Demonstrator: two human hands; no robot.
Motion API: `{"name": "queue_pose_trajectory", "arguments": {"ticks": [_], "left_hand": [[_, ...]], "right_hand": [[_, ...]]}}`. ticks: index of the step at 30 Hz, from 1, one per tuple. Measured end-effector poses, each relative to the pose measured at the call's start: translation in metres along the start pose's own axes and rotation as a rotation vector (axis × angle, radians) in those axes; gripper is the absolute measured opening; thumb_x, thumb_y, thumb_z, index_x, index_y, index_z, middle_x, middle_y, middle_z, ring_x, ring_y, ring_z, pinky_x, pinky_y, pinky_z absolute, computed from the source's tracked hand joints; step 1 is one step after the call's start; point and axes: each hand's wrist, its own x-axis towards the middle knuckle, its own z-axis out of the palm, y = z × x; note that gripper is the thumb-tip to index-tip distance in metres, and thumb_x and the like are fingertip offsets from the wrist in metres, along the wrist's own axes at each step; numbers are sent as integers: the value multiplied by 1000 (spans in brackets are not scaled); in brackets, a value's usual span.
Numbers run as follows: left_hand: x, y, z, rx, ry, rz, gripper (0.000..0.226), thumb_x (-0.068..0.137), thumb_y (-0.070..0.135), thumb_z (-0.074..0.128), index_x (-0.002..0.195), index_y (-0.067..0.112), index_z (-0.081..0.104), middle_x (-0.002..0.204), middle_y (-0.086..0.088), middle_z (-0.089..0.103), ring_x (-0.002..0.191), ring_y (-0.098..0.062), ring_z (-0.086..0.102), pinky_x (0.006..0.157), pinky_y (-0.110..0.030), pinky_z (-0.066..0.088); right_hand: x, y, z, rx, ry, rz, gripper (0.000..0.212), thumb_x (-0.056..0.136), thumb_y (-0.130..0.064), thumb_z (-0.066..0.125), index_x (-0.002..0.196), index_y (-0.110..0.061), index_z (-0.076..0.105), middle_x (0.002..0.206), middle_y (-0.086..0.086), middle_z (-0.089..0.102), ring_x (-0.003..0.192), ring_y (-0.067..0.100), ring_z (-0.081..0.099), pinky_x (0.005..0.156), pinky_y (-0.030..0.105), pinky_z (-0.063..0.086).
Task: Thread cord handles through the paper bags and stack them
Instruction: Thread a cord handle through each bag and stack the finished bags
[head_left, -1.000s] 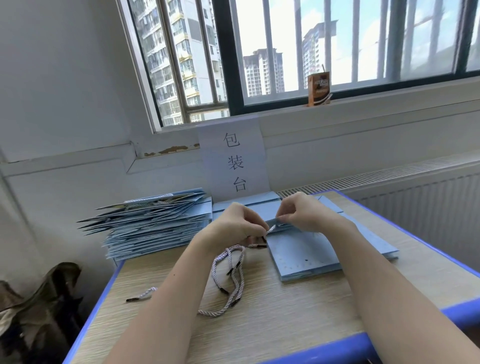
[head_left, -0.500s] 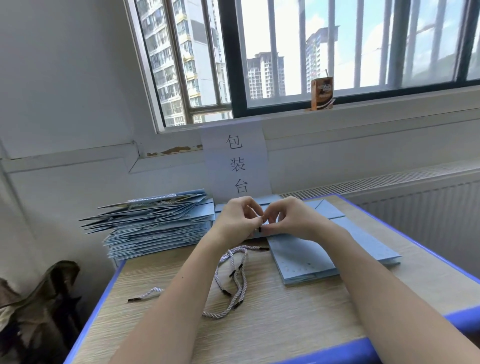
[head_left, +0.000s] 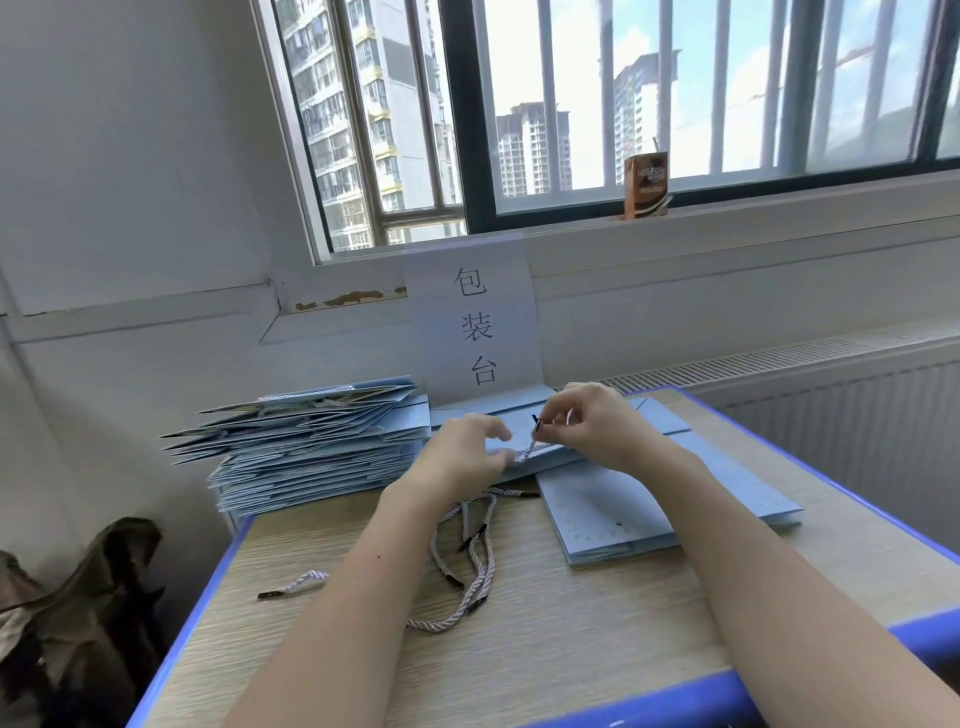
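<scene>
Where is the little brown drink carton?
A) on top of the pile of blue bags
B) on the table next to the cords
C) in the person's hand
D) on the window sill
D: the brown drink carton stands upright on the window sill, above the table.

I work at a small packing station in a plain room high up in a city block. A paper sign (head_left: 474, 325) reading 包装台 leans against the wall at the back of my blue-edged wooden table (head_left: 519, 649). A pile of flat blue paper bags (head_left: 311, 447) fills its left corner, and loose cord handles (head_left: 467, 561) lie on the wood. Behind runs a barred window (head_left: 675, 93) showing apartment towers, above a white radiator (head_left: 841, 415).
</scene>
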Motion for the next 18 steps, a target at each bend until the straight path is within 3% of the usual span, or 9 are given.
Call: {"name": "queue_pose_trajectory", "arguments": {"ticks": [3,6,9,11,14,18], "left_hand": [[-1,0,4,-18,-53,6,32,93,44,64,115,21,70,118,3,68,113,-16,59,98,-35,47],[-2,2,7,8,-9,25,23,98,27,58,113,16,71,115,-3,70,108,-21,62,96,-37,50],[1,4,7,10,82,42,32,101,24,50,71,20,61,74,-5,61,78,-28,57,71,-39,46],[0,5,7,-31,147,34,42,101,23,51,59,25,49,64,0,51,69,-24,48,63,-35,36],[1,4,8,-55,182,32,43,100,24,54,58,26,47,62,2,50,66,-22,45,61,-32,34],[4,3,8,-107,129,17,31,101,27,56,69,27,59,67,3,55,64,-14,47,58,-27,36]], "right_hand": [[0,1,0,-45,85,-23,15,84,-24,79,71,-27,72,72,-11,62,63,-2,51,57,11,33],[-1,0,-3,-47,155,-12,15,84,-25,76,69,-28,74,65,-16,65,65,-10,53,58,9,33],[-3,-5,-4,14,157,-23,17,81,-22,75,65,-27,73,60,-15,67,60,-6,54,56,8,37],[-6,-7,-3,31,103,-19,13,79,-20,75,66,-24,75,58,-13,66,56,-1,53,55,10,39],[-6,-4,-2,-3,25,10,13,78,-19,75,66,-18,75,53,-2,58,50,4,44,51,18,37],[-6,-2,-2,-85,-79,94,14,81,-20,71,67,-14,73,71,13,68,57,11,47,53,26,39]]}}
